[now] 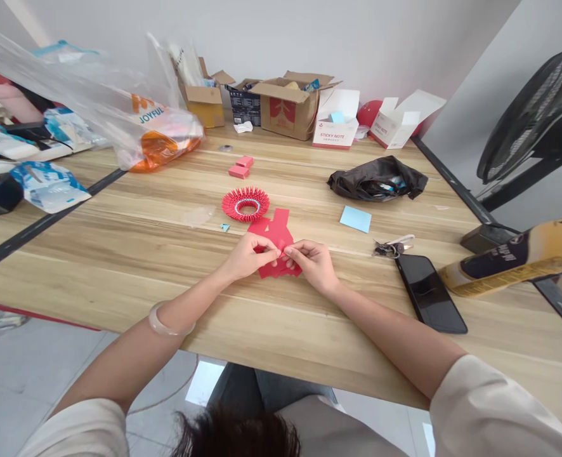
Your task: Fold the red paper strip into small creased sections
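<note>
Both hands meet over a loose pile of red paper pieces (281,219) on the wooden table. My left hand (255,255) pinches a small piece of red paper (281,250) between thumb and fingertips. From the other side my right hand (312,261) pinches the same piece, whose exact folds are too small to make out. Just beyond the pile lies a ring of folded red paper (233,209) with a pale blue inner edge. A tiny blue folded piece (224,227) sits beside the ring.
Two red paper stacks (239,171) lie farther back. To the right are a light blue paper pad (356,219), a black plastic bag (352,184), keys (386,249), a phone (431,295) and a yellow bottle (547,251). Cardboard boxes (285,111) line the wall; a fan (528,120) stands right.
</note>
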Available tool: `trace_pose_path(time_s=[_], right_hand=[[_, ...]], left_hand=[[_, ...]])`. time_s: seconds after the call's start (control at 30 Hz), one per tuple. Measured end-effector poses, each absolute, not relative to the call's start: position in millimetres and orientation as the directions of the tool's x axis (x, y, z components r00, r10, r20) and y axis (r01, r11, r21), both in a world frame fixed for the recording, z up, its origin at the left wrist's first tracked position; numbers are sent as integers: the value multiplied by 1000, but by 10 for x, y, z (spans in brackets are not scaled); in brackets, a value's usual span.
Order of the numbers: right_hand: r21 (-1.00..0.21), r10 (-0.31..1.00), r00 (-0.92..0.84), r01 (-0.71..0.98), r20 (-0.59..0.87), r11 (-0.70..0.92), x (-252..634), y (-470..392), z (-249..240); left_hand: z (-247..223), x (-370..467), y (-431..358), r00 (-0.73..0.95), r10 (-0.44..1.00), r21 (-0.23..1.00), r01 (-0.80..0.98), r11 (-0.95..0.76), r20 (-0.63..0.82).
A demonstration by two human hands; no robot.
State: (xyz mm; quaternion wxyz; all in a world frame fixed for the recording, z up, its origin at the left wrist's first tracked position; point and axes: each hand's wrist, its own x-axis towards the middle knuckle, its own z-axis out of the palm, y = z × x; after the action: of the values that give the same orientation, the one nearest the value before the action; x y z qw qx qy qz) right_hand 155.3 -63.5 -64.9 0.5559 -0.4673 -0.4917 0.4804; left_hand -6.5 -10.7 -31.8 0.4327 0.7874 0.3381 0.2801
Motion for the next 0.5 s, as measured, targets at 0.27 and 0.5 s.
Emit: trace_pose_path(time_s=[0.27,0.5], right_hand=[[-991,991,71,-64,110,115,1545,-637,-664],[-988,992,69,-104,106,113,1550,-628,-659]], left_hand=[[-292,-55,-128,603,784,868,302,-394,146],[-337,-64,-138,589,805,906,303,-294,64]])
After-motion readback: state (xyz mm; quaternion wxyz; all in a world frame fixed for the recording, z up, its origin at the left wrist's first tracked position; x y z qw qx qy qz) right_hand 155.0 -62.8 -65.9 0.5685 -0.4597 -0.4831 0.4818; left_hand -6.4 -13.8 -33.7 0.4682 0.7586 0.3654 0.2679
